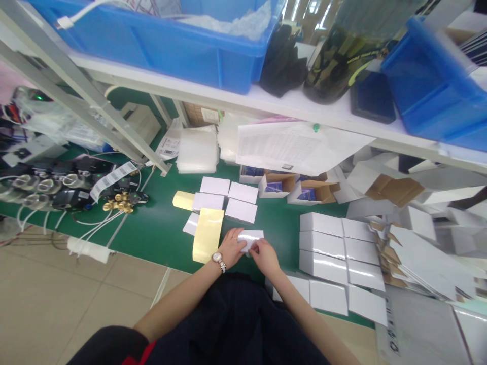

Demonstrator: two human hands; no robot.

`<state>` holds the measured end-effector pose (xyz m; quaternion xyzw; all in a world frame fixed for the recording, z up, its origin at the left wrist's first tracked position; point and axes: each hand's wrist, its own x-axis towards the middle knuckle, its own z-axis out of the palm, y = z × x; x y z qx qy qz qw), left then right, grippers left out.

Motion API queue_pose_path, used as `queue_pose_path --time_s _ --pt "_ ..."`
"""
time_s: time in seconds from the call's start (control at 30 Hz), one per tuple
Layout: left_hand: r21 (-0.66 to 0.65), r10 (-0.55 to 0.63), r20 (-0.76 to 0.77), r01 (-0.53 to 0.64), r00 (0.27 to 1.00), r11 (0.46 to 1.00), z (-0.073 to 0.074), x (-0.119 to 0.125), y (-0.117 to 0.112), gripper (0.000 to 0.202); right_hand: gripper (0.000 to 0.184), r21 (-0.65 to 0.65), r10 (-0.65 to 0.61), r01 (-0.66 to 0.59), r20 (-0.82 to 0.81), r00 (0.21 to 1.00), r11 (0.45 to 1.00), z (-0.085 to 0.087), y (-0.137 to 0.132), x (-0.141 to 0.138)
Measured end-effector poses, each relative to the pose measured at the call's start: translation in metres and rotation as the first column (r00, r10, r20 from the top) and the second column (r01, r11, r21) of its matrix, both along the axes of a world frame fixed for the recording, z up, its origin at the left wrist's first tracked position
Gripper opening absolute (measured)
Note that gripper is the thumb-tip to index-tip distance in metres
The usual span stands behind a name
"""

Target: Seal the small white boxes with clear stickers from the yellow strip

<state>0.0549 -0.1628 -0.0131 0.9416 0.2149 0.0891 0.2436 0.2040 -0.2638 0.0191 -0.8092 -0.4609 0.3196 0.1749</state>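
A small white box (250, 238) with a glossy streak of light across its top lies between my two hands at the front of the green table. My left hand (231, 248), with a watch at the wrist, grips the box's left side. The fingers of my right hand (264, 255) are pinched at its lower right corner; what exactly they pinch is too small to tell. Left of the box lie a yellow sticker sheet (207, 234) and a smaller yellow sheet (183, 199). Several flat white boxes (242, 192) sit just beyond.
Rows of white boxes (323, 245) stand at the right, beside flattened cartons (422, 258). Open boxes with blue contents (274, 186) stand at the back under a shelf (213, 101) carrying blue bins (182, 50). Brass fittings and cables (120, 203) lie left.
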Motion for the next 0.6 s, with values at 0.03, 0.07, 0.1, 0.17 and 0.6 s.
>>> queue_pose_path --time_s 0.03,0.07,0.1,0.17,0.6 --pt "0.004 -0.001 -0.002 0.001 1.0 1.0 0.0 0.0 0.0 0.016 0.01 0.014 -0.022 0.022 -0.002 1.0 1.0 0.0 -0.001 0.001" --pt "0.007 -0.003 -0.004 0.003 1.0 1.0 0.0 0.0 0.0 0.017 0.013 0.026 -0.052 0.052 -0.003 0.999 0.998 0.0 -0.003 0.003" --pt "0.008 -0.005 -0.006 0.005 1.0 1.0 0.0 0.0 0.0 0.018 0.017 0.035 -0.08 0.08 -0.004 0.997 0.996 0.0 -0.003 0.005" --pt "0.006 -0.009 -0.014 0.009 1.0 1.0 0.0 -0.001 0.0 0.019 0.017 0.034 -0.089 0.089 0.001 0.996 0.995 0.003 -0.001 0.007" --pt "-0.061 0.01 -0.011 -0.01 1.0 0.998 -0.001 0.0 0.0 0.018 0.02 -0.062 0.38 -0.376 0.23 0.896 0.924 0.016 0.005 0.027"
